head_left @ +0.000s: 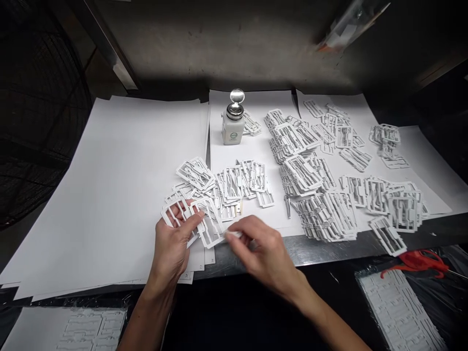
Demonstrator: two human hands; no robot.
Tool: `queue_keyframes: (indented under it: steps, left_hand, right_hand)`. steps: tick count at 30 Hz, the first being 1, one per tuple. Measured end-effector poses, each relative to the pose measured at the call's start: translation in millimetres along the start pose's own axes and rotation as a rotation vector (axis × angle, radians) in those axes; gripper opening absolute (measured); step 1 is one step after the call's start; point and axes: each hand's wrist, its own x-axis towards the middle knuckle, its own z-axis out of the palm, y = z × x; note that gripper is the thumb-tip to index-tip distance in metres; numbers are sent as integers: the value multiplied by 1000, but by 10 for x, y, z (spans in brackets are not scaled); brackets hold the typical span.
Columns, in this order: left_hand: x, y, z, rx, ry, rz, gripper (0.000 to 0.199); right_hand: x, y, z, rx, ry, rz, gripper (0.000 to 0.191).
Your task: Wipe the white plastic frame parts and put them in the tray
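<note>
My left hand grips a couple of thin white plastic part frames, fanned apart, with the thumb across the top one. At their right edge, my right hand pinches a small white plastic piece between thumb and fingertips. Whether that piece is joined to the frame, I cannot tell. Just beyond my hands lies a loose heap of similar white frames, spread over the paper. My fingers partly cover the held frames.
Stacked frames and scattered ones fill the right side. A white pump bottle with its metal lid raised stands behind. A small metal tool, white paper sheets, a red-handled tool and wrapped white panels surround the work.
</note>
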Motion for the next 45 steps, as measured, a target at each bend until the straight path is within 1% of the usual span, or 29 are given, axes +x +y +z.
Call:
queue_keyframes:
  steps: [2,4,5,8,10,11,12,13,15,17,19,20,22,24,25,27,29,32,35,37,40,42,43,45]
  left_hand:
    - [17,10,-19,5,1,-19,32]
    - [25,21,-27,4,0,-29,32]
    - [25,26,-27,0,-1,-28,32]
    - [13,39,-19,-20,-9,-32,33]
    - [0,43,-9,-26,-11,-41,33]
    - [-9,41,-3,-24,-14,-46,33]
    - [-18,35,3,-19,-23,-49,33]
    - [-30,27,10,-12,-41,-50,32]
    - [-59,0,24,9,-100,-53,32]
    - [-87,-29,38,35,-145,-58,37]
    - [-107,-48,49,25,-155,-77,43]
    - [-112,-50,51,-9,-148,-95,45]
    - [-107,-39,43,-138,-162,-179,44]
    - [-91,-16,20,-298,-221,-303,44]
    - [-82,-6,6,-368,-261,-359,45]
    - [-69,6,-16,-455,-342,-423,49]
    - [-67,3,-23,-474,-388,-421,54]
    - [-80,-16,-2,-450,-398,-396,58]
    - [-94,-38,31,-424,-401,-398,54]
    - [-100,-55,49,-418,-391,-395,49]
    - [-110,-85,63,-433,-306,-396,43]
    - [-119,-97,62,-436,-258,-400,42]
    - [-122,-98,59,-434,-247,-400,42]
    - [-122,-90,51,-426,-256,-394,40]
  right_hand:
    - [2,21,-72,-3,81,43,9]
    - [-2,36,-114,3,101,90,7]
    - [-4,46,-114,18,91,131,10]
    - [-8,94,-46,167,-8,297,25]
    - [-2,120,15,294,-115,349,28]
    - [4,122,37,311,-155,337,28]
    - [11,113,49,273,-167,300,27]
    - [20,93,54,184,-149,240,26]
    - [39,23,48,-93,-77,78,24]
    - [54,-68,46,-374,-65,-92,22]
    - [60,-157,55,-538,-134,-215,24]
    - [59,-194,60,-557,-175,-250,24]
    - [55,-243,51,-451,-236,-257,19]
    - [57,-250,4,-227,-254,-183,16]
    - [65,-236,-33,-116,-240,-127,16]
    - [100,-178,-117,38,-154,-5,13]
    - [156,-99,-194,122,-46,97,13]
    - [257,-5,-256,202,70,144,14]
    - [368,-7,-231,211,133,105,14]
    - [450,-64,-165,190,143,51,14]
    - [568,-168,-33,115,84,-79,13]
    - [617,-201,31,12,34,-154,12]
    - [626,-199,43,-45,20,-171,11]
    - [610,-168,22,-132,11,-154,9]
